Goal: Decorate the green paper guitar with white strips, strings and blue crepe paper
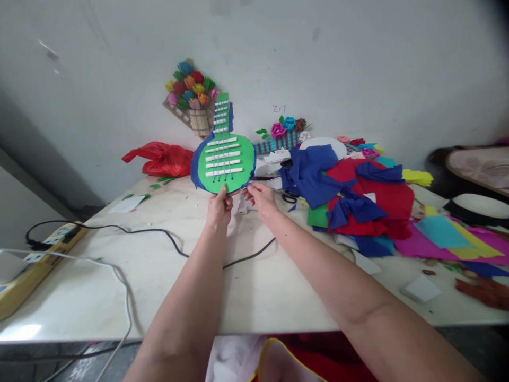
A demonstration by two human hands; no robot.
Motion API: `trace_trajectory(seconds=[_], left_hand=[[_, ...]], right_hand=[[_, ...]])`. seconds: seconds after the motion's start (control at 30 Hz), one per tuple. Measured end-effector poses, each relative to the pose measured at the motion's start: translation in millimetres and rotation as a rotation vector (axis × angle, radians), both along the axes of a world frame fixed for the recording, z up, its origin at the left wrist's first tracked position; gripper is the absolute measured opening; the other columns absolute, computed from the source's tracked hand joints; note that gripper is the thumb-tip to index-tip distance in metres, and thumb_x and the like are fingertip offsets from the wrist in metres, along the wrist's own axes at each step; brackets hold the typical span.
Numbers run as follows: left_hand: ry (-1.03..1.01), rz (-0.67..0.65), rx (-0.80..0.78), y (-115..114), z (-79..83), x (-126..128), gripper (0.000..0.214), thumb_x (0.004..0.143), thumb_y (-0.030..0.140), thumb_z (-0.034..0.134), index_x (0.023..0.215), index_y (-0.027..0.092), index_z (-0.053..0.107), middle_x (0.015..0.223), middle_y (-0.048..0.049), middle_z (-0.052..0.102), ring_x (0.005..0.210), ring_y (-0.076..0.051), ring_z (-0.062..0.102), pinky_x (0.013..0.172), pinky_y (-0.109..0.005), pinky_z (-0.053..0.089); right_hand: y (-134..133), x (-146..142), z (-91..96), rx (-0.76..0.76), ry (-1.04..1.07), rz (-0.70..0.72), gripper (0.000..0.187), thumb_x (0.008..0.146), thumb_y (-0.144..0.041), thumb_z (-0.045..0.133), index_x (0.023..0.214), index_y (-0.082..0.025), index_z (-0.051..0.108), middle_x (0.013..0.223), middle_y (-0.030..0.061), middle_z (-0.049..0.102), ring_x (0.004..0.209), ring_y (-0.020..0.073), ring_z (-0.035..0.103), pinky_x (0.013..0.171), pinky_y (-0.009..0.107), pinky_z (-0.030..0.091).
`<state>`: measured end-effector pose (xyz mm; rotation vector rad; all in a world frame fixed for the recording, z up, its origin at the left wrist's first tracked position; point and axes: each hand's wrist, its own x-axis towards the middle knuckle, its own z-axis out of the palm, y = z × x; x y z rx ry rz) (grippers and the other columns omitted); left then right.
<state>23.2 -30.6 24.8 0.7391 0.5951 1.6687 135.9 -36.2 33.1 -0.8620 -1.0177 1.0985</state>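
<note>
A handmade craft lute (248, 154) stands upright above the table, its green front backed by blue paper that juts out along the left side and neck. White strips cross its body and neck, with thin strings running over them and small dark holes below. My left hand (220, 206) grips the bottom edge, thumb on the green front and fingers curled behind. At the lower right rim, my right hand (262, 199) pinches the blue paper edge between thumb and fingers. Black-handled scissors (289, 198) lie just right of that hand.
Crumpled blue paper (314, 170) and red paper (392, 199) pile up on the right. A red plastic bag (169, 159) sits at the back left. A black cable (139, 231) crosses the table from a yellow power strip (19, 297). Paper flowers (191, 85) stand against the wall.
</note>
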Motion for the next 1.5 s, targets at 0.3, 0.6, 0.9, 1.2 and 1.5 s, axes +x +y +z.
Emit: trace_trajectory(seconds=[0.3,0.6,0.9,1.2,1.5], left_hand=[[0.041,-0.033,-0.080,0.2,-1.1,-12.5,0.030,0.062,0.022,0.068,0.060,0.016,0.039,0.047,0.0001,0.053,0.032,0.000,0.031,0.034,-0.012,0.015],[0.053,-0.138,-0.118,4.0,-4.7,-17.6,0.027,0.066,0.021,0.062,0.056,0.016,0.037,0.048,-0.0029,0.055,0.032,0.000,0.030,0.033,-0.011,0.018],[0.176,-0.093,-0.038,2.2,-2.6,-20.8,0.021,0.065,0.021,0.062,0.064,0.015,0.042,0.047,0.0004,0.052,0.033,-0.003,0.039,0.034,-0.013,0.019],[0.280,-0.028,0.045,4.5,-3.9,-22.9,0.028,0.061,0.027,0.068,0.075,0.016,0.047,0.047,0.0012,0.053,0.038,-0.009,0.049,0.034,-0.016,0.022],[0.327,0.079,0.095,9.1,-6.7,-18.1,0.040,0.064,0.050,0.064,0.080,0.017,0.048,0.050,0.0041,0.052,0.039,-0.010,0.052,0.035,-0.018,0.030]], right_hand=[[5.9,10.3,3.5,-0.089,0.127,-0.015,0.019,0.073,-0.032,0.053,0.070,-0.015,0.059,0.059,0.0014,0.064,0.040,0.0071,0.049,0.031,0.016,0.024],[4.5,16.7,11.1,-0.110,0.175,-0.034,0.026,0.072,-0.039,0.055,0.062,-0.015,0.055,0.050,-0.0020,0.057,0.036,0.0055,0.044,0.030,0.017,0.025],[6.5,21.9,9.0,-0.112,0.092,-0.042,0.015,0.061,-0.026,0.060,0.055,-0.016,0.051,0.044,-0.0054,0.050,0.035,0.0053,0.042,0.030,0.018,0.025],[9.5,24.0,5.4,-0.147,0.053,-0.036,0.016,0.059,-0.029,0.062,0.058,-0.017,0.051,0.046,-0.0055,0.050,0.037,0.0067,0.044,0.030,0.018,0.026],[8.5,22.2,4.7,-0.061,0.069,-0.030,0.014,0.056,-0.025,0.063,0.062,-0.016,0.054,0.052,-0.0050,0.053,0.042,0.0063,0.045,0.033,0.017,0.031]])
